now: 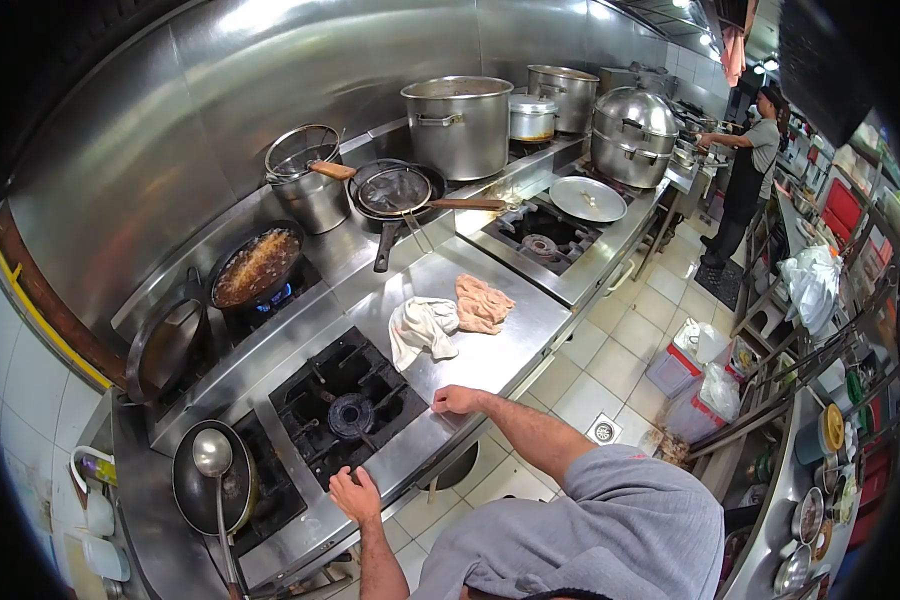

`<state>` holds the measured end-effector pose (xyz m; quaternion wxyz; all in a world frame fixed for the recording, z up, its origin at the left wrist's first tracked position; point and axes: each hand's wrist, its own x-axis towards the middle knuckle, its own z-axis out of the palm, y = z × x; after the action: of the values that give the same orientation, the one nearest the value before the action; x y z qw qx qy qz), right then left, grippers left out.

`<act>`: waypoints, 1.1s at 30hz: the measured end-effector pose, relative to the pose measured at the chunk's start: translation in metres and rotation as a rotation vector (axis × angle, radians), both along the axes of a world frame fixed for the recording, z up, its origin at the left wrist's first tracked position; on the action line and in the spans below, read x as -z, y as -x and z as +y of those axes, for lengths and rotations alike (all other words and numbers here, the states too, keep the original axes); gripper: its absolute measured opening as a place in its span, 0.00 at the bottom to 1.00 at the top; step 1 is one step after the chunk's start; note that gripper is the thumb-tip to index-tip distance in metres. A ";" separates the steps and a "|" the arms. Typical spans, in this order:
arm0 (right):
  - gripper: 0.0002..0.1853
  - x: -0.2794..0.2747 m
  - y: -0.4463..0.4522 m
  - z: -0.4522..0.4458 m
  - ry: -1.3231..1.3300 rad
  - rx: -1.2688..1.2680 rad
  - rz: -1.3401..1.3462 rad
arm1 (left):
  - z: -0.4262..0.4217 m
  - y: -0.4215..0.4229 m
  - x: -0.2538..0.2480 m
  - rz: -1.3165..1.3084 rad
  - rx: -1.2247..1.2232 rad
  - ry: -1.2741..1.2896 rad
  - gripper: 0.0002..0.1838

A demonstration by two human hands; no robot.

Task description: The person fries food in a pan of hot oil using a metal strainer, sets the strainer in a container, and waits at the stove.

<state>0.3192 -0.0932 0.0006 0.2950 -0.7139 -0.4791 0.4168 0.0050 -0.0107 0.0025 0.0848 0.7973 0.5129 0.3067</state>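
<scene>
My left hand point(355, 495) rests on the front edge of the stove, fingers loosely spread and holding nothing. Just beyond it lies a gas burner point(351, 415) with a black grate and no pan on it. My right hand point(457, 400) sits on the steel counter edge with its fingers curled in and nothing visible in them. Past that hand are a crumpled white cloth point(423, 332) and a pinkish cloth point(483, 304). Left of my left hand, a wok point(192, 500) holds a steel ladle point(213, 453), its long handle over the front edge.
At the back left, a pan of bubbling oil point(258, 268) sits over a blue flame, beside another wok point(168, 345). Strainers point(394, 190) and large pots point(457, 130) line the back. A lid point(588, 200) lies right. A person in an apron point(750, 180) stands far right.
</scene>
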 end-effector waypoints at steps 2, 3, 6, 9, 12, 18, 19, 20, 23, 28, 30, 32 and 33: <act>0.16 0.002 0.000 0.000 -0.004 0.003 0.018 | 0.001 0.000 0.001 -0.002 -0.002 0.004 0.14; 0.16 0.003 -0.001 0.001 -0.004 0.003 0.019 | 0.001 0.000 0.001 -0.001 -0.002 0.004 0.14; 0.17 0.005 -0.003 0.002 0.002 -0.020 -0.018 | 0.000 0.000 0.000 -0.003 -0.001 0.002 0.14; 0.17 0.003 -0.002 0.001 -0.024 -0.027 -0.035 | 0.000 0.000 0.000 -0.002 -0.004 0.005 0.14; 0.17 0.002 -0.002 0.000 -0.009 -0.017 -0.022 | 0.000 0.000 0.000 -0.005 -0.008 0.013 0.14; 0.16 0.000 -0.001 0.000 0.019 -0.010 0.000 | 0.001 0.000 0.003 -0.007 -0.005 0.007 0.14; 0.16 -0.001 0.000 -0.001 0.009 -0.009 -0.007 | 0.001 0.001 0.004 -0.007 -0.005 0.006 0.14; 0.16 0.000 -0.001 -0.001 -0.001 -0.008 -0.013 | 0.001 0.000 0.003 -0.007 -0.006 0.005 0.15; 0.16 0.003 -0.001 0.000 -0.014 -0.011 -0.028 | 0.001 0.000 0.001 -0.010 -0.005 0.014 0.14; 0.17 -0.001 0.000 -0.001 0.000 -0.008 -0.019 | 0.001 0.001 0.002 -0.018 -0.005 0.010 0.14; 0.17 -0.001 0.000 -0.001 -0.001 -0.003 -0.012 | 0.001 0.001 0.003 -0.021 -0.007 0.007 0.14; 0.16 0.000 -0.001 -0.001 -0.008 -0.012 -0.029 | 0.001 0.001 0.003 -0.021 -0.006 0.002 0.14; 0.16 0.000 -0.001 -0.001 -0.008 -0.013 -0.029 | 0.001 0.001 0.003 -0.021 -0.007 0.002 0.14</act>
<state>0.3202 -0.0942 0.0008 0.2883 -0.7155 -0.4896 0.4064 0.0043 -0.0099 -0.0003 0.0900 0.7921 0.5151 0.3150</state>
